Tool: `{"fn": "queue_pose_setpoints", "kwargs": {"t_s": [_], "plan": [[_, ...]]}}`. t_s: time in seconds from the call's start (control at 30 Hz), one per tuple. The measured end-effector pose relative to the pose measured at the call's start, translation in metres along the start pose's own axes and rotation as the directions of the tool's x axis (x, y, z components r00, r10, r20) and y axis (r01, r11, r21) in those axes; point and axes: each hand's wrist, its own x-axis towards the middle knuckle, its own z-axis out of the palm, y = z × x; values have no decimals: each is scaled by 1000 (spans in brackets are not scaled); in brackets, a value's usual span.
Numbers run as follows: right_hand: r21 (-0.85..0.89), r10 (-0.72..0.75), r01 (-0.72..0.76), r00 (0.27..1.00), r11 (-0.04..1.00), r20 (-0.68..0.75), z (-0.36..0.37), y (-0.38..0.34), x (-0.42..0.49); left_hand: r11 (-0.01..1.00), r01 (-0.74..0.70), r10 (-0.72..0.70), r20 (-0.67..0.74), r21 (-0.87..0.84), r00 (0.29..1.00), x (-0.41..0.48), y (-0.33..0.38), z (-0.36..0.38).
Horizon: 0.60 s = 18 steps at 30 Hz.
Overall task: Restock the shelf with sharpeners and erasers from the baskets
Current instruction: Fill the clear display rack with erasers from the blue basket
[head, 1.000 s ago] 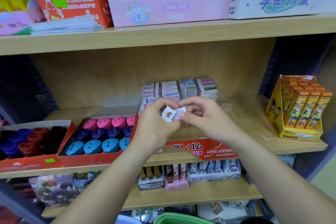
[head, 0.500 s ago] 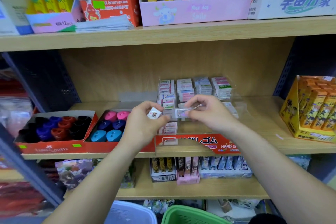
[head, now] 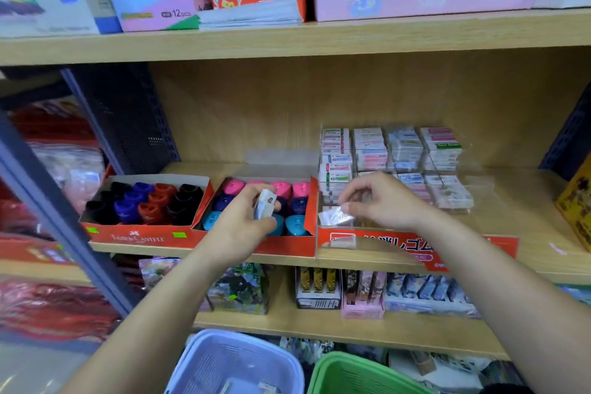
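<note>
Shelf check: both hands occupied.
I note the left hand (head: 241, 222) gripping a white eraser (head: 264, 207), sharpener tray (head: 287, 248) just behind it; the right hand (head: 387, 201) pinches what appears to be clear wrapping (head: 335, 216) over the eraser box (head: 377, 241).

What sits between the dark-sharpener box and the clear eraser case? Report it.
Head view: the box of pink, navy and teal sharpeners, with the left hand gripping an eraser in front of it.

Left hand (head: 238, 224): fingers curled round white eraser (head: 264, 207) | right hand (head: 383, 203): fingertips pinch clear wrapper (head: 335, 216) | pink and blue sharpeners (head: 283, 189) just behind left fingers | stacked erasers (head: 401, 150) beyond right fingers | green basket (head: 351, 376) well below right fingers
</note>
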Motion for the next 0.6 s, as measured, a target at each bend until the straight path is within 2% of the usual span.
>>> {"fn": "queue_pose_setpoints", "kwargs": {"t_s": [0.17, 0.23, 0.3, 0.37, 0.47, 0.6], "plan": [[-91, 36, -23, 990, 996, 136, 3, -4, -2, 997, -62, 60, -34, -50, 998, -1, -4, 0], [-101, 39, -32, 997, 994, 66, 3, -8, -4, 995, -58, 54, -50, -77, 997, -2, -3, 3], [-97, -13, 4, 996, 995, -89, 2, -16, -8, 994, -64, 59, -56, -87, 997, -4, -1, 6], [16, -64, 68, 985, 998, -160, 6, -30, -13, 991, -71, 65, -52, -114, 997, -6, 3, 10], [311, -77, 90, 996, 946, -55, 13, -52, -18, 977, -76, 73, -22, -202, 997, -8, 10, 16], [429, -57, 47, 998, 902, 9, 17, -59, -15, 960, -80, 81, -5, -268, 997, -10, 15, 19]]}}
